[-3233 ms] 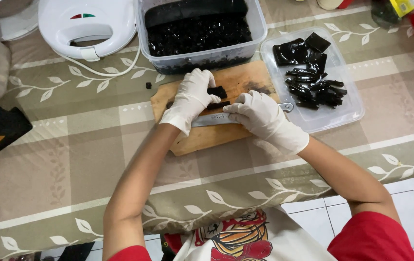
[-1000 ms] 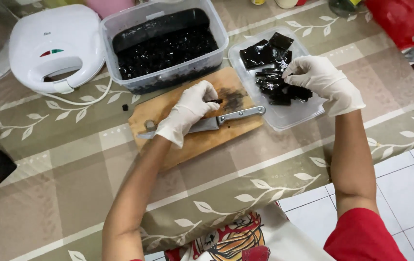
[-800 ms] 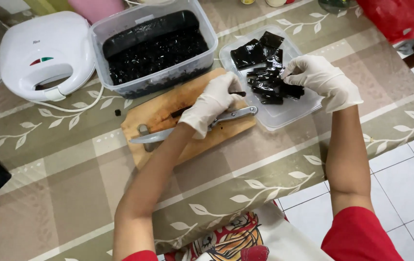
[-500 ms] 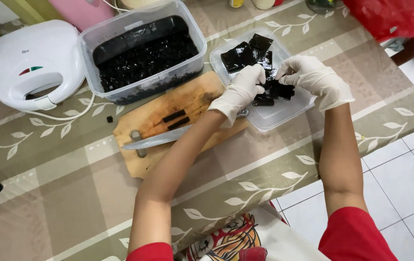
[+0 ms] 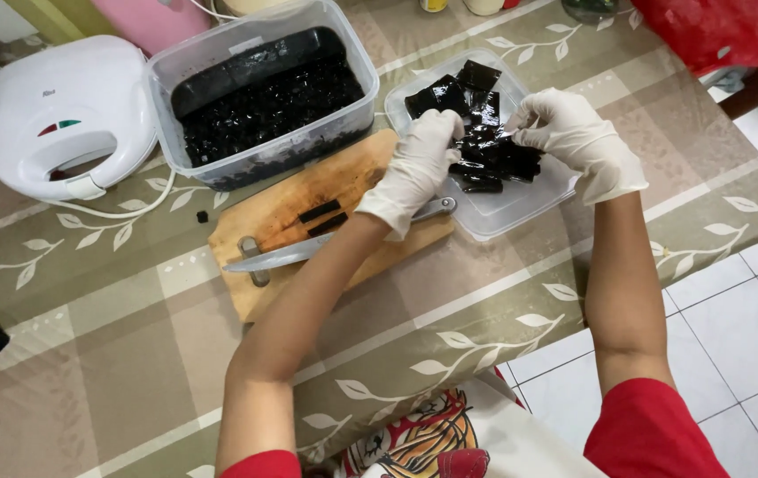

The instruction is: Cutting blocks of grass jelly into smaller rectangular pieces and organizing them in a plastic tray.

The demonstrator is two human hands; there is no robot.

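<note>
Both my hands wear white gloves and hover over a clear plastic tray [image 5: 521, 208] that holds a pile of black jelly pieces [image 5: 485, 159]. My left hand [image 5: 419, 164] reaches across from the board, its fingers curled down onto a piece at the pile's left side. My right hand [image 5: 574, 133] is at the pile's right side, fingertips bent against the pieces; whether it grips one is unclear. A knife [image 5: 282, 257] lies loose on the wooden cutting board [image 5: 255, 296], next to two black strips [image 5: 321, 217].
A large clear tub [image 5: 264, 97] of black jelly stands behind the board. A white sandwich maker [image 5: 60, 115] with its cord sits at the back left. A red bag [image 5: 715, 31] lies at the back right. The table edge and tiled floor are to the right.
My left hand has left the cutting board and knife and moved right to the tray. The knife now lies alone on the board. My right hand stayed at the tray.
</note>
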